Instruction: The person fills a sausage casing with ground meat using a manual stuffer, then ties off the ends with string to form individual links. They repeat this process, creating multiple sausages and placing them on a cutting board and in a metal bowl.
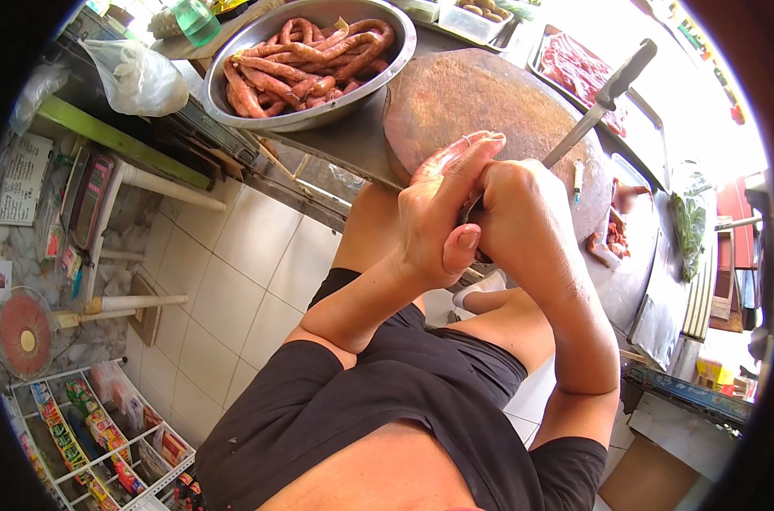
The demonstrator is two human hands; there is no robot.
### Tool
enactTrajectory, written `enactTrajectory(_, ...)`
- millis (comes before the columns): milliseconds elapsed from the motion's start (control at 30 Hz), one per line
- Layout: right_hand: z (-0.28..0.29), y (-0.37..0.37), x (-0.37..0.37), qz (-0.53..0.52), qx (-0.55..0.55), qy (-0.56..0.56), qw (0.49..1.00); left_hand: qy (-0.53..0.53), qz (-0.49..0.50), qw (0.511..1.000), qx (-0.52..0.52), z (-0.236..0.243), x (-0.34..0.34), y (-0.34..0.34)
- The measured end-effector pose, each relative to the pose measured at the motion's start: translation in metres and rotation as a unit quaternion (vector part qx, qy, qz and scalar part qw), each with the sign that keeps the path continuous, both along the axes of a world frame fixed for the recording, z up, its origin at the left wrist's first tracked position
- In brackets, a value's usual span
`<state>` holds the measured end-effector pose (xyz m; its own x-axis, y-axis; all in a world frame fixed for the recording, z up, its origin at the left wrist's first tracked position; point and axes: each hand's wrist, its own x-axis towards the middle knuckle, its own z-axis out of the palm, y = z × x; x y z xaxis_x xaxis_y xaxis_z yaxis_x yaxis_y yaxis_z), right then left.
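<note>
My left hand (445, 209) and my right hand (523, 200) are pressed together in front of the near edge of a round wooden chopping block (463, 94). The fingers of both are curled in, the right one almost a fist. Something small and dark shows between the palms, but the hands hide most of it. Beyond my right hand a long knife (604, 102) lies at an angle across the block's right side, its dark handle pointing away. Near the blade is a small white and blue stick-like item (578, 180).
Left of the block stands a metal bowl (319, 115) heaped with sausages (306, 64). A tray of raw meat (566, 64) lies at the far right, and a shallow container of meat pieces (612, 234) lies nearer. A plastic bag (135, 77) hangs left; leafy greens (689, 230) sit right.
</note>
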<state>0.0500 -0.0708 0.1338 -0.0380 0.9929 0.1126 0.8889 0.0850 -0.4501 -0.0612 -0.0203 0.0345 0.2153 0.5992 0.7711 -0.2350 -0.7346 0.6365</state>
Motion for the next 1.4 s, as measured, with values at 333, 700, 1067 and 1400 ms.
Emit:
enactTrajectory(333, -0.013, -0.013, 0.030, -0.057, 0.103, 0.115, 0.986, 0.043, -0.112, 0.992, -0.027, 0.009, -0.018, 0.016)
enactTrajectory(700, -0.049, -0.023, 0.063, -0.058, 0.104, 0.277, 0.953, 0.152, -0.134, 0.976, -0.077, -0.026, -0.016, 0.020)
enactTrajectory(1067, -0.118, -0.032, 0.057, -0.075, 0.315, 0.223, 0.919, 0.188, -0.096, 0.977, -0.033, -0.022, -0.011, 0.017)
enactTrajectory(1400, -0.143, -0.027, 0.042, -0.096, 0.401, 0.255, 0.875, 0.215, -0.037, 0.976, -0.011, -0.024, 0.000, 0.009)
